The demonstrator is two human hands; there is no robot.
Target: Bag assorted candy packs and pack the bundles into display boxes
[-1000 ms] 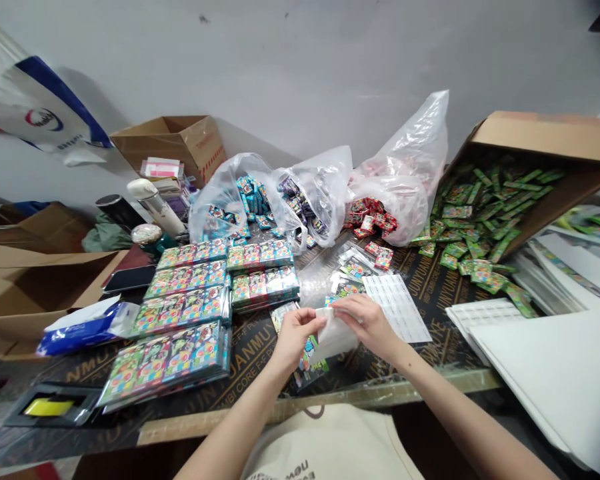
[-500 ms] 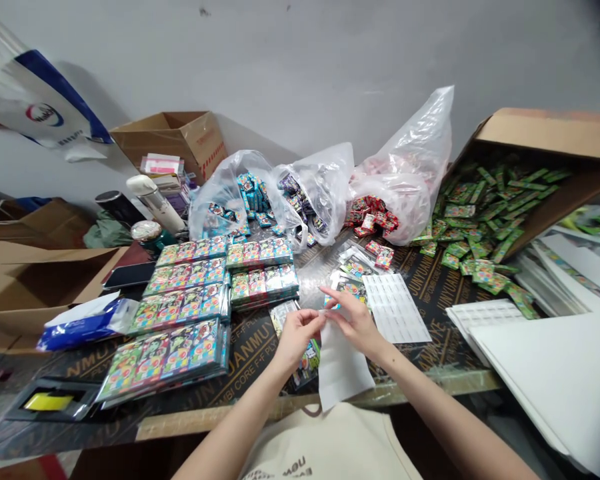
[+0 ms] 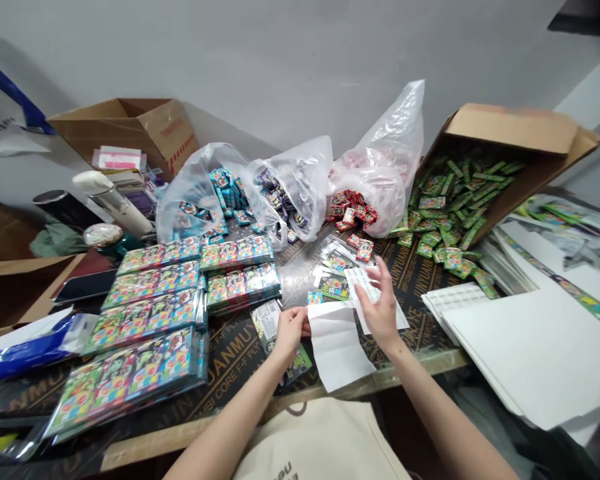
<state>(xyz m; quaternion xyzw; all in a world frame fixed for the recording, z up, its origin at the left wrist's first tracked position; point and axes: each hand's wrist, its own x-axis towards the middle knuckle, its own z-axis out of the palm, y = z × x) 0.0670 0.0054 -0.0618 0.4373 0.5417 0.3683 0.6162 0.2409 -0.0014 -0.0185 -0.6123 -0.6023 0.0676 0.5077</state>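
My left hand (image 3: 290, 330) pinches the upper left corner of a blank white sheet of paper (image 3: 340, 350), which lies slightly creased over the table's front part. My right hand (image 3: 379, 308) has its fingers spread, above a sheet of small printed labels (image 3: 356, 279); whether it touches that sheet I cannot tell. Behind the paper are a dark printed packet (image 3: 334, 285) and a small blue box (image 3: 315, 298). Another printed packet (image 3: 297, 365) lies beside and partly under my left hand.
Stacks of colourful packs (image 3: 150, 317) fill the left. Clear bags of small blue boxes (image 3: 229, 191), purple boxes (image 3: 275, 193) and red boxes (image 3: 353, 203) stand at the back. A tipped carton (image 3: 515, 130) spills green boxes (image 3: 433, 203). White sheets (image 3: 535, 353) are stacked at right.
My right hand has left the paper's top edge and moved right, opening over the label sheet. My left hand still pinches the paper. The camera view has shifted rightward.
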